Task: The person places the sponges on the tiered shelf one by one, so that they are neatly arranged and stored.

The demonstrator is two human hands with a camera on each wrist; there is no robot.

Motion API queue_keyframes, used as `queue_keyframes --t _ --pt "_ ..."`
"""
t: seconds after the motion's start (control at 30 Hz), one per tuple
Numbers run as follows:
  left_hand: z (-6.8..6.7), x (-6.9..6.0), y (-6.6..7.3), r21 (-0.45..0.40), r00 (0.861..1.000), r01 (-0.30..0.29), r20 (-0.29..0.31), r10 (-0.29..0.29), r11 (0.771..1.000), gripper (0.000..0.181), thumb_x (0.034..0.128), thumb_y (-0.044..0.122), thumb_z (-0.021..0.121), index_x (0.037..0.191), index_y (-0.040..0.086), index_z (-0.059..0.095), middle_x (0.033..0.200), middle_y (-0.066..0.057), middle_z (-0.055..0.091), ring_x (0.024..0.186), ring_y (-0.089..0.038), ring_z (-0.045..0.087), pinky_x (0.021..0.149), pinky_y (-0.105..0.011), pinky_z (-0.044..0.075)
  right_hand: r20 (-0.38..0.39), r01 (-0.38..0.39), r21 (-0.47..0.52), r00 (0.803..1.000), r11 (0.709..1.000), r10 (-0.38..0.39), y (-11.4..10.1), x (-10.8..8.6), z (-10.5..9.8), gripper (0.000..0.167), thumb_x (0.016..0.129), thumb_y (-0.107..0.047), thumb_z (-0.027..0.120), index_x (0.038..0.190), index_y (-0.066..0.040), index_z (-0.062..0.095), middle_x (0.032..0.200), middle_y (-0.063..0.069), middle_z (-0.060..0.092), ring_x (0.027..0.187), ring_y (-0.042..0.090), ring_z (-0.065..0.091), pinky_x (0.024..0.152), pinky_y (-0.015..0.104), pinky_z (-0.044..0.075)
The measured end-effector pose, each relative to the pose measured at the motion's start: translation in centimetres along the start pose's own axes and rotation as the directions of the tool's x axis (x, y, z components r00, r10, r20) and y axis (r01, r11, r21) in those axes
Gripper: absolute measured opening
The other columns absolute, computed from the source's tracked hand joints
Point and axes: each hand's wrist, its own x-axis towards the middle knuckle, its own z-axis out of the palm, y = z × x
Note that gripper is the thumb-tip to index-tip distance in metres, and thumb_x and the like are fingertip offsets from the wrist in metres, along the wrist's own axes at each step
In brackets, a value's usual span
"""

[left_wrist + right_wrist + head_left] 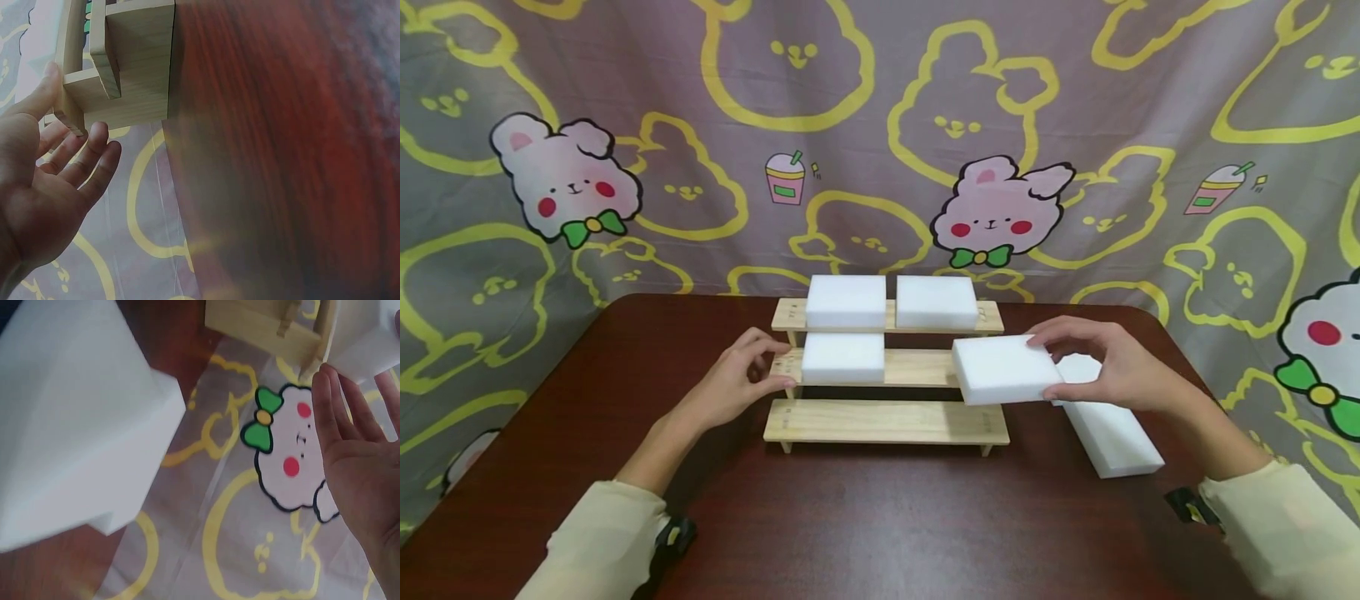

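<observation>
My right hand point(1108, 362) pinches a white foam block point(1003, 367) between thumb and fingers, holding it in front of the right end of the middle tier of a three-tier wooden display rack point(880, 421). In the right wrist view, the right hand point(365, 469) has its fingers at that block. At the other side, my left hand point(737, 371) grips the left end of the middle tier; the left wrist view shows the left hand point(50, 162) with its thumb against the board's edge. One foam block point(842, 358) rests on the middle tier's left part.
The top tier bears two foam blocks, a left one point(846, 302) and a right one point(936, 302). More white foam blocks point(1116, 442) lie on the dark red-brown table point(865, 525) right of the rack, partly hidden by my right hand. A patterned curtain point(850, 125) hangs behind.
</observation>
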Motion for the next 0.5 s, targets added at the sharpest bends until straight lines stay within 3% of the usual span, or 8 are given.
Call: queue_keyframes --t 0.5 --pt "0.0 0.0 -0.1 -0.007 1.0 0.006 -0.001 -0.006 1.0 0.041 0.0904 0.01 0.081 0.125 -0.006 0.067 0.108 -0.01 0.053 0.079 -0.019 0.051 0.069 -0.027 0.047 -0.046 0.042 0.009 0.998 0.999 -0.041 -0.3 1.2 3.8 0.061 0.067 -0.007 0.099 0.121 -0.01 0.071 0.123 0.009 0.069 0.099 0.01 0.066 0.085 0.022 0.057"
